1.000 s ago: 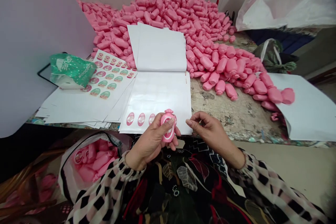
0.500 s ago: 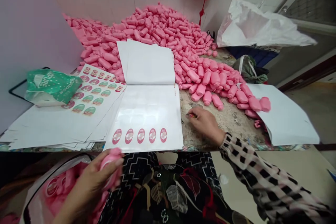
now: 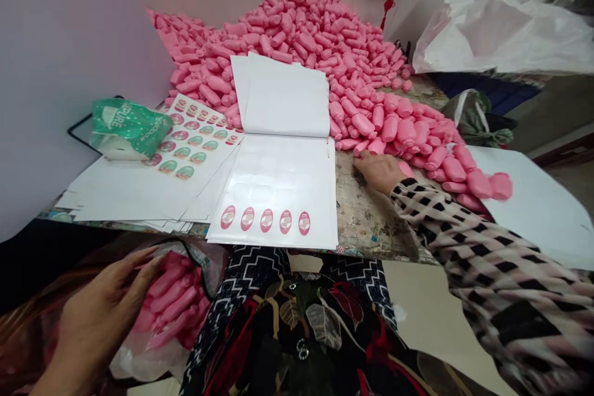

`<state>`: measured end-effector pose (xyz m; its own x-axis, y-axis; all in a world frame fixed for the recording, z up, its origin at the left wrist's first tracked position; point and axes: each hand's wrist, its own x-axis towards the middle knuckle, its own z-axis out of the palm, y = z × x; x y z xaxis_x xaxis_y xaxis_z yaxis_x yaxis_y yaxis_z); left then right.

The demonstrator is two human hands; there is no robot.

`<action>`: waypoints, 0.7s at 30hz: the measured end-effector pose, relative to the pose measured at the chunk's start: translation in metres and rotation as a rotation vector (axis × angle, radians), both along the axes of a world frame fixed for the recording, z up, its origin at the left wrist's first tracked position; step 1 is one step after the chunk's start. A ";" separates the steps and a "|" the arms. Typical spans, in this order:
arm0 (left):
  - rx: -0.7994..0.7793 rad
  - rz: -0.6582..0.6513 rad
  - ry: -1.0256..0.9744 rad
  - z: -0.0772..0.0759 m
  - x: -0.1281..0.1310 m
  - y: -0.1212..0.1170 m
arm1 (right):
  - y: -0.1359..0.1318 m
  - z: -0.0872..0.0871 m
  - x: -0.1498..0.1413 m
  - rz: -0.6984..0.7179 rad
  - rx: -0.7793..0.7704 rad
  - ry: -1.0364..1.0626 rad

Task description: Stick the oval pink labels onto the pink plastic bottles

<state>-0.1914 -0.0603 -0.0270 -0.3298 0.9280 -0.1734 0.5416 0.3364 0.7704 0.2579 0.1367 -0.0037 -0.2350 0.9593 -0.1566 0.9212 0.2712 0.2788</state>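
Note:
My left hand (image 3: 104, 297) is open, its fingers stretched out over a plastic bag (image 3: 204, 266) of pink bottles (image 3: 171, 297) below the table's edge. At the front of the large pink heap, my right hand (image 3: 380, 173) reaches in with its fingers curled against a pink bottle (image 3: 362, 147). The fingertips are partly hidden, and I cannot see whether a small object is also in them. Between the hands lies a white sticker sheet (image 3: 273, 179), with one row of oval pink stickers (image 3: 266, 220) along its near edge.
A big heap of pink bottles (image 3: 301, 31) covers the back of the table. To the left are more printed sheets (image 3: 130, 189) under a green plastic packet (image 3: 132, 127). A white sheet (image 3: 538, 198) lies at the right, and a white plastic bag (image 3: 501, 31) stands behind it.
My left hand has let go of the pink bottle it held and opened over the bag. My right hand has moved forward to the heap's edge. The view has shifted.

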 end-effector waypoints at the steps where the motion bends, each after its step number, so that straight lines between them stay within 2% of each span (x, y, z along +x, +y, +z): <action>1: 0.054 0.001 0.130 0.005 0.011 0.000 | 0.001 0.001 0.001 0.003 0.002 -0.001; 3: 0.142 -0.053 0.260 0.013 0.034 0.002 | -0.003 0.004 0.002 0.001 0.033 0.011; 6: 0.226 -0.132 0.190 0.023 0.066 0.009 | -0.022 0.014 -0.004 -0.009 0.169 0.151; 9: 0.242 -0.175 -0.001 0.031 0.098 0.019 | -0.056 0.028 -0.025 0.017 0.240 0.567; 11: 0.181 -0.234 -0.236 0.035 0.121 0.026 | -0.082 0.037 -0.045 0.046 0.078 0.996; 13: 0.049 -0.334 -0.532 0.038 0.143 0.032 | -0.107 0.042 -0.067 0.032 -0.229 1.346; 15: -0.156 -0.471 -0.790 0.037 0.162 0.036 | -0.126 0.041 -0.084 0.030 -0.532 1.525; 17: -0.384 -0.603 -0.959 0.033 0.174 0.038 | -0.137 0.034 -0.094 -0.010 -0.716 1.592; 19: -0.510 -0.625 -1.037 0.028 0.179 0.038 | -0.139 0.023 -0.096 -0.077 -0.713 1.610; 21: -0.500 -0.544 -1.045 0.023 0.178 0.038 | -0.135 0.012 -0.091 -0.139 -0.545 1.549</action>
<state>-0.0132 -0.0219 -0.0040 0.5734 0.6589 -0.4870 -0.0836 0.6383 0.7652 0.1667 0.0020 0.0082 -0.4020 0.8990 -0.1740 0.2392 -0.0804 -0.9676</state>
